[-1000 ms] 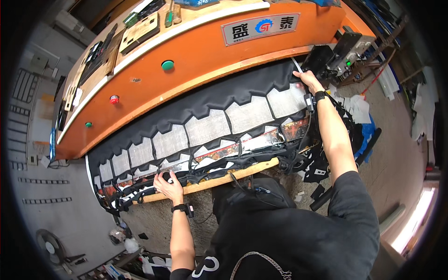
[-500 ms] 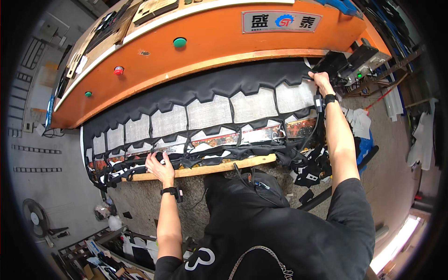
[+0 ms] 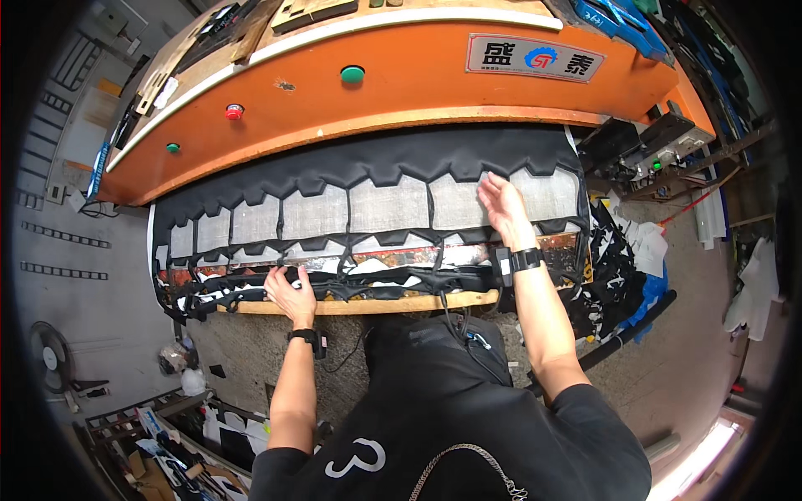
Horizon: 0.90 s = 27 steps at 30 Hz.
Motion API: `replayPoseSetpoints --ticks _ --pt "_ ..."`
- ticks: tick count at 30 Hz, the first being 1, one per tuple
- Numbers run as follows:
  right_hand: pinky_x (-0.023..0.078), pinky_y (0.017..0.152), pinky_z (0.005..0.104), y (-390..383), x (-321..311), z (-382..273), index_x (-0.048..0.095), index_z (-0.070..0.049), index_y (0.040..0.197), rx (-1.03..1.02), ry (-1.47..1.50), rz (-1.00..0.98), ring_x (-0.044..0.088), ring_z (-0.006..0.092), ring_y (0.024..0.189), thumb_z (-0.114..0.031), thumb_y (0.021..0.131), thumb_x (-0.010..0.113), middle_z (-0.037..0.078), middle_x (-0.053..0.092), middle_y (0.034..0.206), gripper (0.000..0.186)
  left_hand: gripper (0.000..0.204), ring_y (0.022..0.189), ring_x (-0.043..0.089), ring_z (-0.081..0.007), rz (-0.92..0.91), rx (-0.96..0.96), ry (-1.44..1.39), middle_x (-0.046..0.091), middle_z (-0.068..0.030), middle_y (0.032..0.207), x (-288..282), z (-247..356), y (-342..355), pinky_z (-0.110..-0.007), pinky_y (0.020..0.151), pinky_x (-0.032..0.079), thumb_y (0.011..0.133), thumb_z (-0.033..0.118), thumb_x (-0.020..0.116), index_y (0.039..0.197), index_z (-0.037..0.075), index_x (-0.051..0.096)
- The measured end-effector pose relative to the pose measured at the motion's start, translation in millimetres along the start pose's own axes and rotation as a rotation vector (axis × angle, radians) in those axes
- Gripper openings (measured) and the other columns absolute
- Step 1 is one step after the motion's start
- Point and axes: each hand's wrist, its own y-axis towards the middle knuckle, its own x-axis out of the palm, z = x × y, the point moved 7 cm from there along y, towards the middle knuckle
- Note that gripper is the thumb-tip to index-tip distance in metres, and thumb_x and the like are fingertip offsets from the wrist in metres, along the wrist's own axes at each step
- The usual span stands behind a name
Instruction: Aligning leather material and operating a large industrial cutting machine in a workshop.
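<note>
A wide black sheet (image 3: 351,150) with a row of large cut-outs runs across the work surface in front of me. Whitish backing panels (image 3: 388,205) show through the openings. Over one panel on the right side is my right hand (image 3: 504,207), its fingers stretched and nothing in them. My left hand (image 3: 291,296) rests at the near side on gathered black strips (image 3: 234,288), thumb and fingers apart. Its fingertips are partly hard to make out against the dark material. Below these strips lies a wooden bar (image 3: 401,303) along the front edge.
An orange machine (image 3: 292,113) with a red button (image 3: 234,112) and a green button (image 3: 352,74) stands just beyond the sheet. Black and white scraps (image 3: 614,267) are heaped at the right. A fan (image 3: 52,359) stands at the lower left.
My right hand has let go of the sheet's far right corner and moved left and nearer, over a panel. My left hand stays on the strips. The whole view has shifted slightly.
</note>
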Motion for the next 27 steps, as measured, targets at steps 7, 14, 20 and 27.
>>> replayPoseSetpoints --ticks 7,14,20,27 --pt "0.050 0.084 0.0313 29.1 5.0 6.1 0.066 -0.004 0.133 -0.050 -0.148 0.193 0.065 0.0196 0.099 -0.026 0.098 0.062 0.013 0.066 0.137 0.041 0.044 0.126 0.048 -0.0383 0.010 -0.016 -0.043 0.058 -0.0176 0.129 -3.1 -2.4 -1.4 -0.052 0.107 0.037 0.087 0.035 0.077 0.111 0.002 0.063" --pt "0.044 0.060 0.0295 67.1 -1.6 13.0 0.066 -0.013 0.091 0.043 -0.068 0.267 0.057 0.0132 0.069 -0.026 0.091 0.074 0.001 0.065 0.086 0.016 0.041 0.126 0.048 -0.0387 0.008 -0.020 -0.084 0.058 -0.0180 0.129 -8.2 -1.2 -0.5 -0.052 0.109 0.036 0.086 0.030 0.079 0.111 0.000 0.064" --pt "0.049 0.073 0.0324 60.2 4.8 9.0 0.072 -0.008 0.101 -0.194 -0.139 0.427 0.061 0.0161 0.083 -0.018 0.092 0.078 0.003 0.070 0.099 0.015 0.043 0.124 0.048 -0.0383 0.035 -0.006 -0.105 0.057 -0.0169 0.126 -13.1 0.2 -0.5 -0.051 0.107 0.038 0.082 0.029 0.081 0.110 0.001 0.064" --pt "0.061 0.088 0.0499 66.1 25.7 23.7 0.065 -0.006 0.120 -0.055 0.355 0.269 0.071 0.0312 0.104 -0.006 0.094 0.074 0.013 0.071 0.115 0.028 0.042 0.124 0.048 -0.0382 0.059 -0.012 -0.094 0.057 -0.0174 0.126 -19.6 1.2 -0.1 -0.050 0.106 0.038 0.083 0.031 0.080 0.108 0.002 0.064"
